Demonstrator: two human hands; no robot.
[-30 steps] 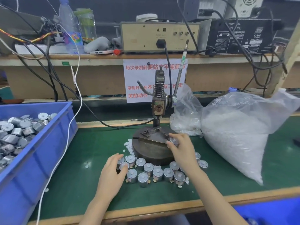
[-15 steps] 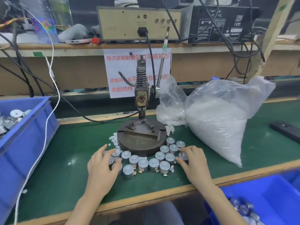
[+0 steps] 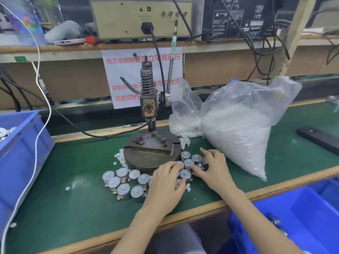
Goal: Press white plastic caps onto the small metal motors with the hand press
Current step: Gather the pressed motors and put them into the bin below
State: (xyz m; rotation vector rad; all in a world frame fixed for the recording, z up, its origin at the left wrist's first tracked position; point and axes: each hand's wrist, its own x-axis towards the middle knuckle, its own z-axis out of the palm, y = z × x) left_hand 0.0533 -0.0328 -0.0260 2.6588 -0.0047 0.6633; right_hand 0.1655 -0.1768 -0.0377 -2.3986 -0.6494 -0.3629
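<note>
— What is found around the hand press point(image 3: 149, 107)?
— Loose white caps point(image 3: 121, 159) are scattered left of its round base. A full clear bag point(image 3: 238, 129) is slumped at the right, and the mat behind it is hidden. A blue bin point(image 3: 20, 153) is set at the left.
— And the surface?
— A green mat point(image 3: 73, 198) is laid on a wood-edged bench, under a shelf point(image 3: 55, 49) loaded with electrical boxes.
— The motors point(image 3: 123, 188)?
— They are stood upright before the base. The right-end ones are gripped by the left hand point(image 3: 165, 186), fingers curled, thumb against one. Others are covered by the cupped right hand point(image 3: 214, 169); any grip cannot be told.
— What is changed?
— The left hand is no longer at the cluster's left end, as half a second ago; it is brought across, beside the right.
</note>
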